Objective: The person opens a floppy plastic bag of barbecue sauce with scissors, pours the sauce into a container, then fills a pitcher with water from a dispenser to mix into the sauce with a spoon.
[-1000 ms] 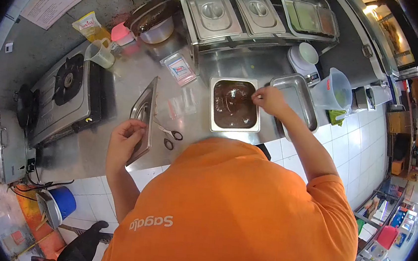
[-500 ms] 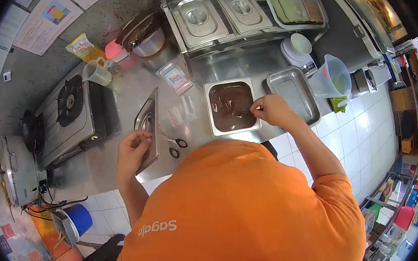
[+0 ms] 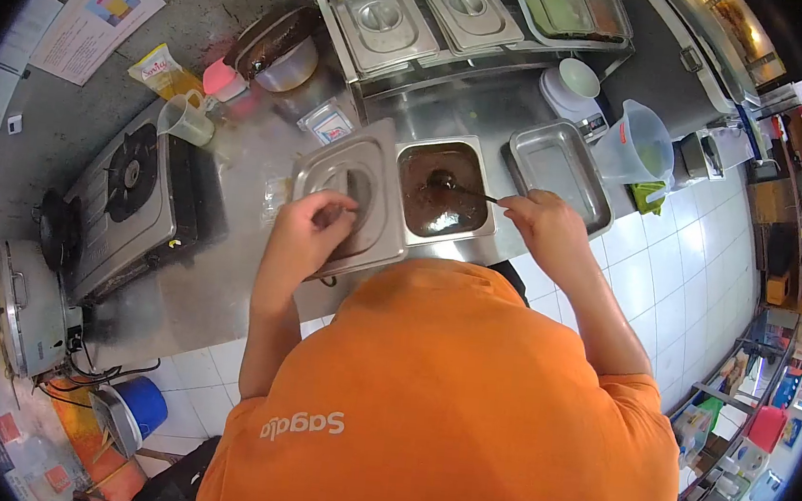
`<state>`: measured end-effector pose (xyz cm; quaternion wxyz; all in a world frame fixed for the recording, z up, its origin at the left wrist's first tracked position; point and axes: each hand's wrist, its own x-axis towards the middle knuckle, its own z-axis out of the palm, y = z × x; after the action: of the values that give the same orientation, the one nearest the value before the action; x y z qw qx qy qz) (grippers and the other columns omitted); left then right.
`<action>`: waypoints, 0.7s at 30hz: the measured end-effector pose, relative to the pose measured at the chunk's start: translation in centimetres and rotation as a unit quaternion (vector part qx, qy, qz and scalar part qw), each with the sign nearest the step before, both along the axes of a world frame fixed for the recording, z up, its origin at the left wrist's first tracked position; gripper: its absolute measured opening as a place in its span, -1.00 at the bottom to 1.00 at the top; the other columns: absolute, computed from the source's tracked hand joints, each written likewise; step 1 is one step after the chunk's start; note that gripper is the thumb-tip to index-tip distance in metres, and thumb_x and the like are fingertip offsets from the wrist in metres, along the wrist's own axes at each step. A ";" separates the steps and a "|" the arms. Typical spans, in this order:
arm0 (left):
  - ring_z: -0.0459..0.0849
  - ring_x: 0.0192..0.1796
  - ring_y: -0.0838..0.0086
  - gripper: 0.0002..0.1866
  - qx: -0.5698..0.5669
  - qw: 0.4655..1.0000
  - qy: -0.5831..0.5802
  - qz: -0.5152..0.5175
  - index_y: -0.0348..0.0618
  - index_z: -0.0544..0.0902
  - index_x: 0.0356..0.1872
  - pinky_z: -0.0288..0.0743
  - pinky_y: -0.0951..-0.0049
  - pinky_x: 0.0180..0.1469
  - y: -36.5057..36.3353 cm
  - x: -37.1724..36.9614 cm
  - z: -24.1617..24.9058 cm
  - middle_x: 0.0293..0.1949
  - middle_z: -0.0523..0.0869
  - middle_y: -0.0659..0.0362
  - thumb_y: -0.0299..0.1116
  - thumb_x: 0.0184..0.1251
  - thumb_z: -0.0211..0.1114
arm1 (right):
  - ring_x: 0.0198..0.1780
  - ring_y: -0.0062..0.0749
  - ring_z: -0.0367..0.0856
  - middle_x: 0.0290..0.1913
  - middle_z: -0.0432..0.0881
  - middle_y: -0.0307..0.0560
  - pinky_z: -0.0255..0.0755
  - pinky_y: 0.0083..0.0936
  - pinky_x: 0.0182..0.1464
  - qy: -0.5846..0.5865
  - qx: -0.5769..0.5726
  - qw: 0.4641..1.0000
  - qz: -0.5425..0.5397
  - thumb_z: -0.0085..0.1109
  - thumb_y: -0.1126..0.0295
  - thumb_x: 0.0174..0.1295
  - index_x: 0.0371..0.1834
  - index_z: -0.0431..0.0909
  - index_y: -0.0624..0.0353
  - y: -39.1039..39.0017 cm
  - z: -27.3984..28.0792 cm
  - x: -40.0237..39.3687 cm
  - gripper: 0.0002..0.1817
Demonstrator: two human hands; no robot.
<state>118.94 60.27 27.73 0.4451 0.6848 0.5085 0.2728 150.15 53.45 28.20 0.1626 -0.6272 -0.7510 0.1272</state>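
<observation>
A square steel pan [image 3: 491, 230] holds dark brown sauce [image 3: 424, 205] with a glossy surface. In the sauce rests the head of a dark spoon [image 3: 468, 192]; my right hand [image 3: 548, 227] pinches the end of its handle at the pan's right side. My left hand [image 3: 307, 233] has its fingers curled at the handle of a steel pan lid [image 3: 380, 215]. That lid is just left of the pan, its right edge close to the pan's rim. The scissors lying there are mostly hidden beneath the lid.
An empty-looking steel tray [image 3: 604, 216] lies right of the pan, near a kitchen scale [image 3: 567, 98] and a clear measuring jug [image 3: 635, 142]. Lidded pans [image 3: 383, 25] line the back. A gas stove [image 3: 128, 208] and a steel bowl [image 3: 288, 64] are on the left.
My left hand has moved right with the lid, which has gone from steeply tilted to flatter beside the pan. The spoon now shows clearly in the sauce, and my right hand has shifted slightly right.
</observation>
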 end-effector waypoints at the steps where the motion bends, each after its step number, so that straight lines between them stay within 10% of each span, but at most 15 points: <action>1: 0.35 -0.57 0.68 -0.83 0.001 1.000 -0.012 -0.010 -0.23 0.64 -0.30 0.23 0.60 -0.51 0.4 0.7 -0.6 -0.66 0.46 0.29 -0.43 0.07 0.28 | -0.27 -0.12 0.55 -0.42 0.53 -0.09 0.45 -0.25 -0.28 -0.029 -0.017 0.999 -0.014 0.06 0.33 0.18 -0.21 0.60 -0.02 -0.1 -1.0 -0.1 -0.84; 8: 0.55 -0.49 0.55 -0.81 0.023 0.995 0.068 -0.070 -0.12 0.66 -0.26 0.40 0.52 -0.39 2.9 6.3 -1.8 -0.56 0.62 0.15 -0.35 0.08 0.28 | -0.28 -0.10 0.59 -0.38 0.57 -0.06 0.48 -0.22 -0.30 -0.098 -0.073 0.992 -0.040 0.07 0.30 0.17 -0.24 0.60 -0.01 0.6 -8.1 -2.1 -0.84; 21: 0.65 -0.29 0.17 -0.74 0.125 0.968 0.178 -0.123 -0.10 0.67 -0.30 0.41 0.23 -0.07 3.6 13.1 -8.6 -0.42 0.69 0.04 -0.17 0.08 0.24 | -0.14 -0.09 0.62 -0.20 0.65 0.09 0.45 -0.35 -0.08 0.178 -0.170 0.956 -0.158 0.14 0.08 0.14 0.03 0.54 0.14 -0.5 -4.9 4.9 -0.53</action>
<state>132.03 63.88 19.13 0.2881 0.8300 0.4532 0.1509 155.04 52.97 23.31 0.2031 -0.7231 -0.5686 0.3353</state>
